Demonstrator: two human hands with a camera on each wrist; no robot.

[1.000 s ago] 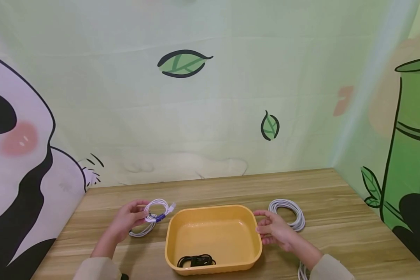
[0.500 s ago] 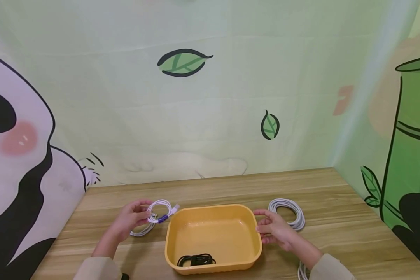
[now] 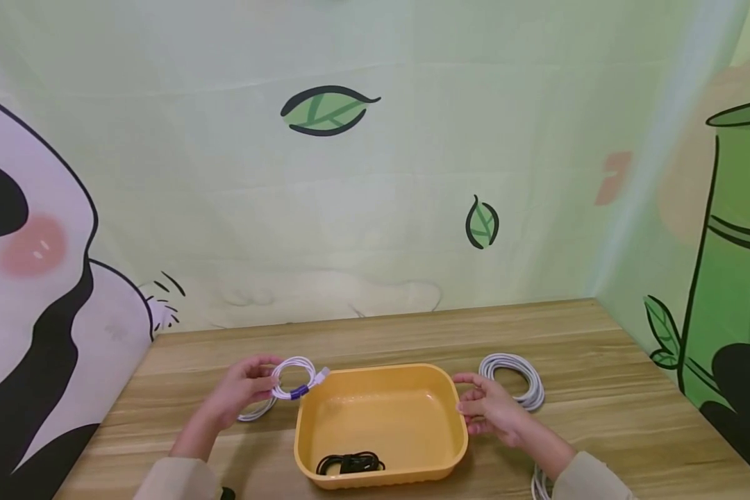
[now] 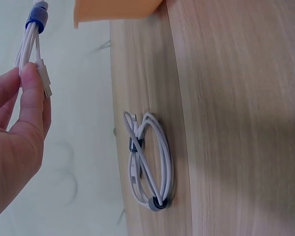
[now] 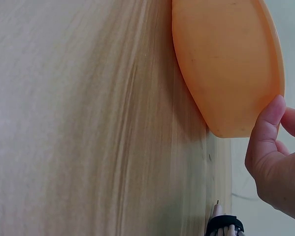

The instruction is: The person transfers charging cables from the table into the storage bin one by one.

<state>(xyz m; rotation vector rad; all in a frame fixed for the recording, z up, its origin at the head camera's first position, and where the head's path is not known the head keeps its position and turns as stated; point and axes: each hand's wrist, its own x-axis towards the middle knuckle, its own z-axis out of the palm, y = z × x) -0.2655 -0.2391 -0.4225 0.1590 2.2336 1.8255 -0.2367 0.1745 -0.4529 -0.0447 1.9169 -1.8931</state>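
My left hand (image 3: 240, 390) pinches a coiled white USB cable (image 3: 295, 378) with a blue strap between thumb and fingers. The coil is held beside the left rim of a yellow plastic tray (image 3: 384, 479), its plug overlapping the rim in the head view. My right hand (image 3: 492, 411) holds the tray's right rim, thumb against the outer wall in the right wrist view. Inside the tray, near the front left corner, lies a bundled black cable (image 3: 351, 464). Below my left hand another white cable (image 4: 159, 157) lies on the table, tied with dark and grey straps.
Behind my right hand lies a coiled grey-white cable (image 3: 517, 380). A further pale cable (image 3: 540, 484) shows partly beside the right forearm. The wooden table (image 3: 375, 321) ends at a printed fabric backdrop (image 3: 387, 208).
My left hand has moved to the right with the white cable, bringing its plug over the tray's left rim. The right hand and tray have stayed in place.
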